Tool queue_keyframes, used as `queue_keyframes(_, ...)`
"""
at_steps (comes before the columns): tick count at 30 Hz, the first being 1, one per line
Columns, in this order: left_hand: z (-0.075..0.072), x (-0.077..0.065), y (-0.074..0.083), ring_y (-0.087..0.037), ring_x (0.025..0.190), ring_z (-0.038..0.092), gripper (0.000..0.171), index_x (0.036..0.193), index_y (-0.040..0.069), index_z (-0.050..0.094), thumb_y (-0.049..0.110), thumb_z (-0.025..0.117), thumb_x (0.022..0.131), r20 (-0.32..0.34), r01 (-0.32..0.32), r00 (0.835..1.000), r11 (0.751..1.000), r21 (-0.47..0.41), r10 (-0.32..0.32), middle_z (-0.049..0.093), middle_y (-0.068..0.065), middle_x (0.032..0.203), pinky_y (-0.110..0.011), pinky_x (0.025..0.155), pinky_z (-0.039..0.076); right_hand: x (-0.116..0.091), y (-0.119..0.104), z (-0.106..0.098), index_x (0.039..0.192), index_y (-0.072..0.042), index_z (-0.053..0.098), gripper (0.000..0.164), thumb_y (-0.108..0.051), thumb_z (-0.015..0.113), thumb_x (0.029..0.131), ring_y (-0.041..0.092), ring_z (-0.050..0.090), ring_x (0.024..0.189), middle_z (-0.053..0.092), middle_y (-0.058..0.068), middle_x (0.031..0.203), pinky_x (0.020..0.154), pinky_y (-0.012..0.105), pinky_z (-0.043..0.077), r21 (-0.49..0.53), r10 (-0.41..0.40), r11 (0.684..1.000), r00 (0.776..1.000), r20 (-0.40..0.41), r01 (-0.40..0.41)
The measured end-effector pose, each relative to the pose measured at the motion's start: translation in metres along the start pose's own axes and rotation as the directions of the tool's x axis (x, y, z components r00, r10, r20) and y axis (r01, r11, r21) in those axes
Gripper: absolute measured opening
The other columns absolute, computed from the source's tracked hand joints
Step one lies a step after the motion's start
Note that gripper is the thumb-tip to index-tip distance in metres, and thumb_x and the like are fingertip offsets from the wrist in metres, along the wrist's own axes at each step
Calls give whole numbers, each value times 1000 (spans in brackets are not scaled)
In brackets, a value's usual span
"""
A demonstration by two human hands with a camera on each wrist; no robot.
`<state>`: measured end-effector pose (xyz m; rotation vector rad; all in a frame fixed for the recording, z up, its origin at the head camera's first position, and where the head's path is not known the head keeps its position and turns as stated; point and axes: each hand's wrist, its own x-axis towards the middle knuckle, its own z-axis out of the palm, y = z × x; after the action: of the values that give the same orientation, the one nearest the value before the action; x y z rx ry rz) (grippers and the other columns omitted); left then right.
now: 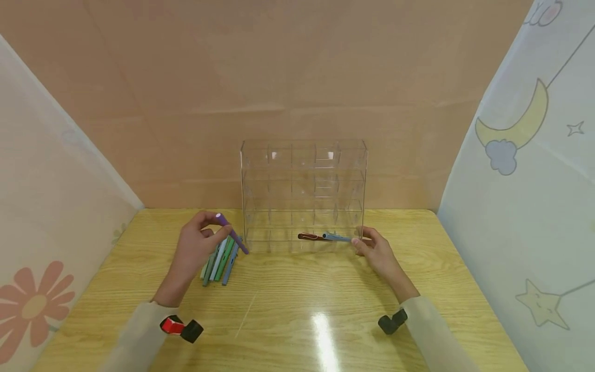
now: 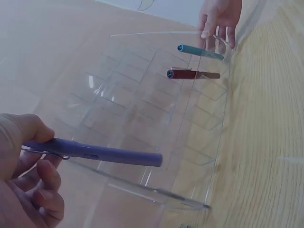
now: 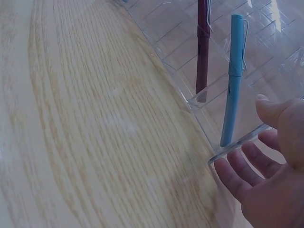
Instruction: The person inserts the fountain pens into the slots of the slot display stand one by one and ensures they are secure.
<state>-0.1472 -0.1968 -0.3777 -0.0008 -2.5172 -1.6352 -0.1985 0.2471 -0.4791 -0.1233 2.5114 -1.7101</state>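
A wood-grained bench (image 1: 288, 305) fills the lower frame, a light streak (image 1: 324, 341) shining near the bottom; a creased peach backdrop (image 1: 297, 67) spans the top, printed white sheets (image 1: 502, 222) either side; left of centre the left hand (image 1: 196, 244) pinches a purple pen (image 1: 239, 241) by a bunch of pens (image 1: 225, 258); the right hand (image 1: 378, 256), fingers loose, touches the lower right of a clear rack (image 1: 242, 196) holding a red pen (image 1: 311, 236) and a blue pen (image 1: 337, 237)

The left hand (image 2: 21, 199) pinches a slim purple pen (image 2: 109, 154) with a wire clip, held across the view of a clear plastic compartmented rack (image 2: 123, 114); a teal pen (image 2: 202, 52) and a dark red pen (image 2: 192, 74) lie apart inside; the right hand (image 2: 222, 16) is at the rack's far edge; pale wood-grain table (image 2: 266, 128) shows at right.
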Motion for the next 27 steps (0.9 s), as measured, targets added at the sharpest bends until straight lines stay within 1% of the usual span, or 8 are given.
queue_keyframes(5,12,1,4,-4,53,38,29,120,1,60,17,75,101,4,-36,999,994,-105,36,68,-9,114,-22,52,35,-1,1,-1,158,0,41,62,-31,63,109,46,51,146,46,25,160,96,33,62,-4,4,1000,1000,1,-4)
queue_keyframes(6,15,2,5,-4,53,37,28,120,1,60,16,75,101,8,-41,999,992,-116,42,68,-6,106,-22,51,34,0,2,-1,158,1,40,62,-31,63,110,46,51,146,46,26,160,96,33,62,-9,-2,1000,1000,3,2)
queue_keyframes(8,20,3,5,-4,53,36,28,120,1,60,16,75,101,13,-50,999,990,-130,52,67,2,99,-22,51,33,0,2,-1,158,1,40,62,-32,63,109,46,51,146,46,25,161,96,33,62,-11,0,1000,1000,1,0)
queue_keyframes(11,28,6,4,-4,53,36,27,118,0,60,14,75,101,26,-57,998,986,-160,62,63,8,83,-21,51,32,-1,3,-2,158,2,40,63,-31,62,110,46,51,146,45,25,161,97,33,62,-12,-3,1000,1000,1,3)
queue_keyframes(13,34,8,2,-4,53,37,26,118,-1,60,13,75,101,30,-60,997,982,-181,67,64,11,85,-21,51,32,-1,2,-2,158,2,40,62,-30,62,110,46,51,146,46,25,160,97,34,62,-5,-3,1000,1000,-1,3)
queue_keyframes(17,45,13,-1,-4,52,37,25,117,-1,61,11,75,100,34,-74,996,974,-215,83,64,7,85,-20,49,31,-1,0,-2,157,3,40,61,-28,62,110,46,52,145,47,27,159,99,36,62,8,-14,1000,1000,-1,14)
queue_keyframes(23,59,18,-4,-3,52,38,26,116,1,61,15,77,100,46,-88,994,975,-204,99,55,6,70,-20,48,30,-3,-1,-2,159,3,38,63,-29,62,110,46,52,146,47,27,159,101,39,61,10,-11,1000,1000,0,11)
queue_keyframes(27,66,17,-4,-4,51,37,26,115,3,62,15,77,99,40,-95,994,976,-194,105,49,5,62,-21,47,29,-2,1,-3,159,2,38,64,-31,62,110,46,52,146,46,27,160,100,37,61,-6,-17,1000,1000,1,17)
